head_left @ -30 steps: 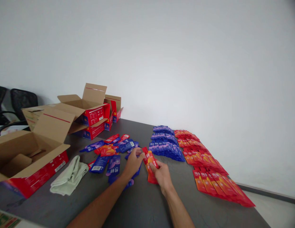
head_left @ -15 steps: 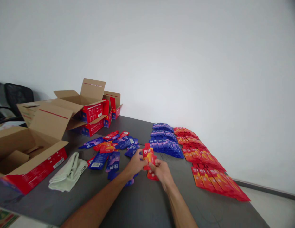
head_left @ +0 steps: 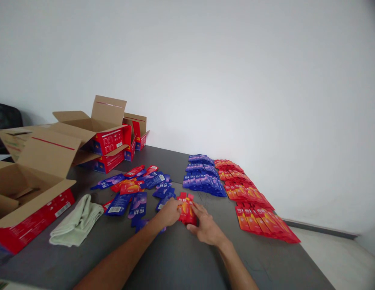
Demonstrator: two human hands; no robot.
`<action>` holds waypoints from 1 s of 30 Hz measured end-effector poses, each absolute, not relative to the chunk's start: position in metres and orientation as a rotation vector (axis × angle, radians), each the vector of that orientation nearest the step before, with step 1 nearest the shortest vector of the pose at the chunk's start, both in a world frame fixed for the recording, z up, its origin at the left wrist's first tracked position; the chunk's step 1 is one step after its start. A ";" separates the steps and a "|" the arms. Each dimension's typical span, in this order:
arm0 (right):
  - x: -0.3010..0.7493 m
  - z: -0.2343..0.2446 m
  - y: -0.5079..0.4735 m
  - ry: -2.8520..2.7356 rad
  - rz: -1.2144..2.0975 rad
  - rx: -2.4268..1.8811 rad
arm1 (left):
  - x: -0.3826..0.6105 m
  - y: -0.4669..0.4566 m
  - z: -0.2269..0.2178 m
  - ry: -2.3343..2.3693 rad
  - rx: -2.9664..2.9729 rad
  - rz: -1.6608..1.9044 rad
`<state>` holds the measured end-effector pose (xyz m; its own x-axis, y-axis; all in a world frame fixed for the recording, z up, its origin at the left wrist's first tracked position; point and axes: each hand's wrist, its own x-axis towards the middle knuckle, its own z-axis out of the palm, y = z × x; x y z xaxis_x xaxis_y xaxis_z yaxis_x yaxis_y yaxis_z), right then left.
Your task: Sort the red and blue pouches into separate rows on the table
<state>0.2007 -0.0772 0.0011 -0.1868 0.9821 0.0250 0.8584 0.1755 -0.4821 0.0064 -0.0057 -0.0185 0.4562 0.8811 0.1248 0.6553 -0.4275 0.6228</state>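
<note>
Both my hands hold a small stack of red sachets (head_left: 186, 208) upright on the dark table (head_left: 181, 257). My left hand (head_left: 168, 213) grips the stack's left side with curled fingers. My right hand (head_left: 205, 227) closes on its right side, fingers along the packets. A loose heap of blue and red sachets (head_left: 135, 189) lies just left of my left hand. Beyond my hands lie ordered rows of blue sachets (head_left: 202, 177) and red sachets (head_left: 250, 197).
Open cardboard boxes with red sides stand at the left (head_left: 27, 189) and back left (head_left: 99, 137). A folded pale green cloth (head_left: 75, 221) lies near the front box. A dark chair (head_left: 6, 121) is behind the boxes. White wall behind; floor at right.
The red sachets went from tilted and fanned in my hands to gathered upright on the table. The view shifted right, so everything moved left in the frame.
</note>
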 end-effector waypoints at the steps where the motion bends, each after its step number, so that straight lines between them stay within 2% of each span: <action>1: 0.200 -0.001 -0.080 -2.147 0.572 -1.762 | 0.007 -0.009 -0.018 1.292 2.276 0.590; 4: 0.197 -0.006 -0.084 -2.166 0.640 -1.776 | 0.008 -0.017 -0.016 1.272 2.434 0.634; 13: 0.209 -0.004 -0.088 -2.198 0.531 -1.801 | 0.007 -0.023 -0.003 0.796 2.528 0.541; 26: 0.272 -0.021 -0.101 -2.187 0.390 -1.926 | 0.098 -0.042 -0.035 0.977 2.775 0.475; 30: 0.283 -0.013 -0.098 -2.184 0.411 -1.861 | 0.112 -0.045 -0.044 0.973 2.781 0.496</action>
